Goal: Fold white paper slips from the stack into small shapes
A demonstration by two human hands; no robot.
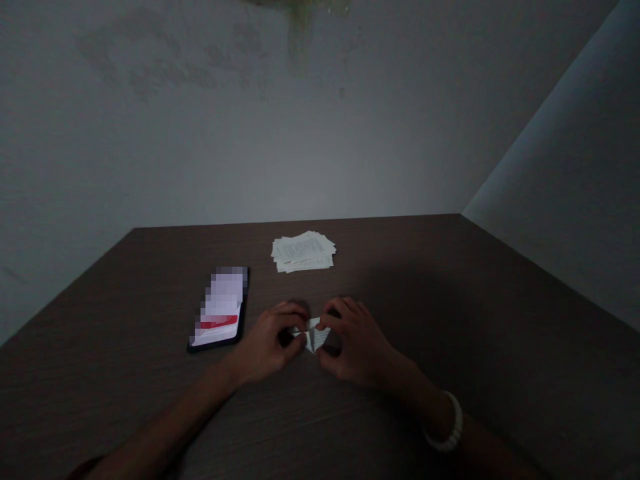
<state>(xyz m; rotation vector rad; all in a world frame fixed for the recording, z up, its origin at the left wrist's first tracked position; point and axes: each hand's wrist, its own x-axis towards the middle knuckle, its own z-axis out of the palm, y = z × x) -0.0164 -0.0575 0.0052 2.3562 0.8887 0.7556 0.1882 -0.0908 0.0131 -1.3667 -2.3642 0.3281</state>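
Observation:
A small folded piece of printed paper (314,339) is held just over the table, between my two hands. My left hand (273,340) pinches its left side with thumb and fingers. On the opposite side, my right hand (355,340) grips the paper with the thumb low and the fingers at its upper edge. Creases meet near the middle of the paper, and a point faces toward me. My fingertips hide its outer corners. A pale beaded bracelet (453,427) circles my right wrist.
Beyond my hands lies a loose stack of printed paper sheets (304,252). To the left, a phone (219,310) with a lit, partly blurred screen lies on the dark wooden table (150,280). A stained grey wall (300,147) stands behind, another wall on the right.

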